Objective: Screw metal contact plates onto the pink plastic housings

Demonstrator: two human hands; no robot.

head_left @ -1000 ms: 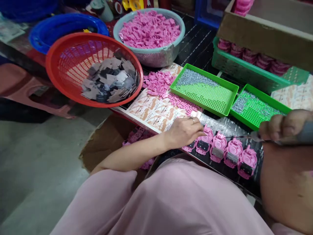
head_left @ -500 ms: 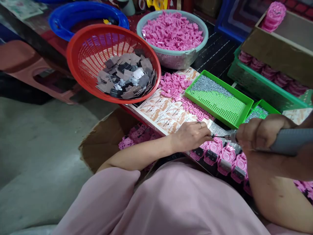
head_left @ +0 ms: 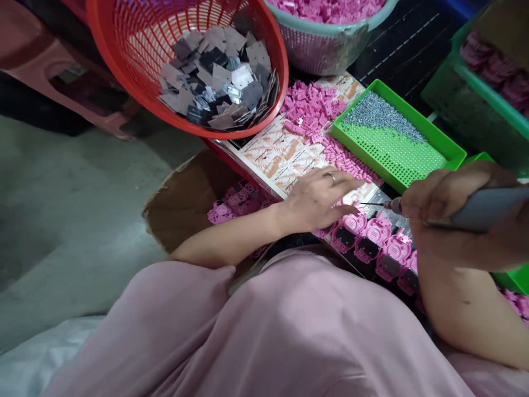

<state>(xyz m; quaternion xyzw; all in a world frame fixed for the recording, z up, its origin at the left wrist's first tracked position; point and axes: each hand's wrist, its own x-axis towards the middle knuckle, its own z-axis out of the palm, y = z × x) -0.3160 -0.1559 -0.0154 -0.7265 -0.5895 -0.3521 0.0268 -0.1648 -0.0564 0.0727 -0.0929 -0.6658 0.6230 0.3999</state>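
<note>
My right hand (head_left: 463,212) is wrapped round a grey electric screwdriver (head_left: 479,209), its thin bit (head_left: 372,204) pointing left. My left hand (head_left: 316,198), with a ring on one finger, lies just left of the bit's tip. Its thumb and forefinger are apart and I see nothing between them. Below the bit runs a row of pink plastic housings (head_left: 376,231), several with dark flat plates (head_left: 367,248) on them. The left thumb is close to the nearest housing; whether it touches cannot be made out.
A green tray of screws (head_left: 382,118) lies beyond my hands, beside loose pink parts (head_left: 309,107). A red basket (head_left: 285,71) holds metal plates. Behind stand a pale basket of pink pieces (head_left: 318,49) and a green crate (head_left: 475,105). A cardboard box (head_left: 177,204) sits below the table edge.
The left thumb and forefinger have parted; before, they were closed at the screwdriver's tip. The bit now shows clear of the fingers. The view has tipped down and closer to the table.
</note>
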